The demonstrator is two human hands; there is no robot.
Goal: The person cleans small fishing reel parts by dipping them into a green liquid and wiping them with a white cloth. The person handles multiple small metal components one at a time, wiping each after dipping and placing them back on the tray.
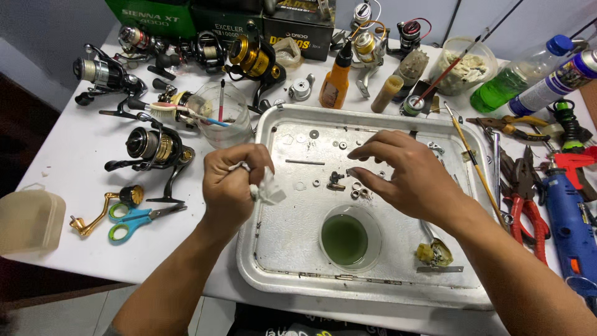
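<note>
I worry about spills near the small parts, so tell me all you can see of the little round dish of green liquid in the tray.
The small round clear dish of green liquid stands upright on the floor of the dented metal tray, toward its near edge. It looks like glass or plastic and holds murky green fluid. No hand touches it; the right hand hovers just beyond it over small washers.

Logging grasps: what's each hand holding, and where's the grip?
Left hand has a crumpled white cloth bunched in its fist. Right hand pinches something tiny at its fingertips over the tray; too small to identify.
</note>
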